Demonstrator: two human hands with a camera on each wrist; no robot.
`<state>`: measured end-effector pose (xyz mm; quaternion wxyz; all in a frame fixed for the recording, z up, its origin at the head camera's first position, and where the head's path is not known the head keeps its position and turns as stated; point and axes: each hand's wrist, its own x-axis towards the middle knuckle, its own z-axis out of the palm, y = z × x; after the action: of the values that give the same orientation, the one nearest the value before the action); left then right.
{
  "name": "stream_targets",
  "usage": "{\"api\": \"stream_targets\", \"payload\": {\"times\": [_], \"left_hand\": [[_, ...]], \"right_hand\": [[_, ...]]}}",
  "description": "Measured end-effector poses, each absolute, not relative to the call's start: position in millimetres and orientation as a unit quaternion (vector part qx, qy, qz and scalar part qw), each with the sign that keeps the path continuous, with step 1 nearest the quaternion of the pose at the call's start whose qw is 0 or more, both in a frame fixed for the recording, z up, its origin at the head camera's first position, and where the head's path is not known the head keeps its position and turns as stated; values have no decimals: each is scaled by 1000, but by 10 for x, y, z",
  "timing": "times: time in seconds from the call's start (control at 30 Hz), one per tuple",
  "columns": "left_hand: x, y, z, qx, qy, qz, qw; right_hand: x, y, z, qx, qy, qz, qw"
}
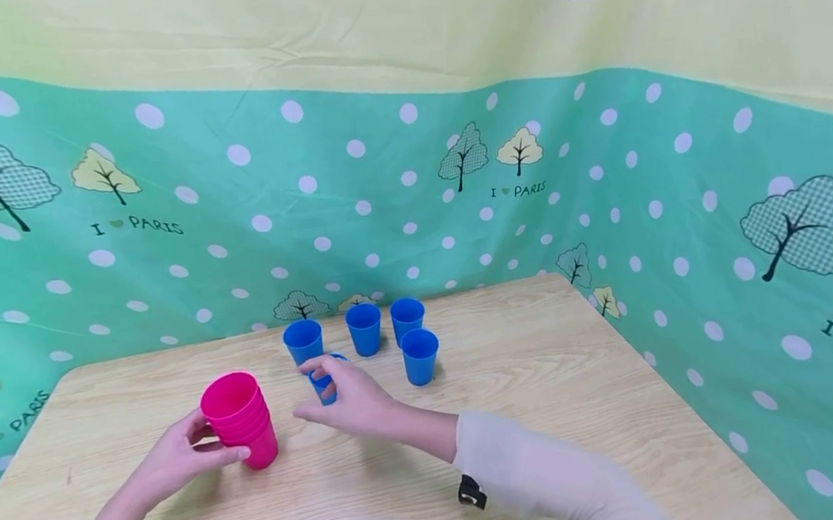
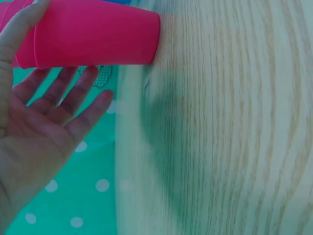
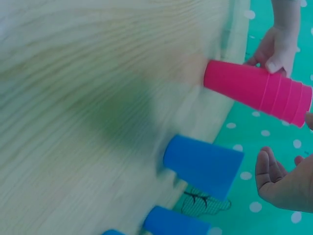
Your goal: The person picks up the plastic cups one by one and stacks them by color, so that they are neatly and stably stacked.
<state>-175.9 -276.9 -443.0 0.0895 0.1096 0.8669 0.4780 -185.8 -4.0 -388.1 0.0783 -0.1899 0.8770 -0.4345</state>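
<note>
A stack of nested pink cups [image 1: 256,433] stands upright on the table at the left. My left hand [image 1: 172,458] holds the stack from its left side, thumb across the near face and fingers reaching behind. In the left wrist view the pink cups [image 2: 98,34] hide some of those fingertips. My right hand [image 1: 354,398] hovers to the right of the stack, fingers bent loosely and nothing between them. Behind it, partly hidden, stands a blue cup [image 1: 326,392]. The right wrist view shows this blue cup [image 3: 203,164] between the table and the right hand's fingers.
Farther back stand more upright blue cups: one at the left [image 1: 304,342], one in the middle [image 1: 365,332], and two close together at the right [image 1: 420,360]. A green dotted curtain [image 1: 378,172] hangs behind the wooden table [image 1: 537,416] and along its right side.
</note>
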Motion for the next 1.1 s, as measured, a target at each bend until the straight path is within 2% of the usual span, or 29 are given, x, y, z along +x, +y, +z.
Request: {"api": "stream_targets", "payload": {"times": [0.77, 1.1], "left_hand": [[-1756, -2722, -4435, 107, 871, 470, 92], [-1761, -2734, -4463, 94, 875, 464, 99]], "right_hand": [[-2186, 757, -3683, -143, 875, -463, 13], [-2305, 1133, -3700, -79, 885, -460, -8]]}}
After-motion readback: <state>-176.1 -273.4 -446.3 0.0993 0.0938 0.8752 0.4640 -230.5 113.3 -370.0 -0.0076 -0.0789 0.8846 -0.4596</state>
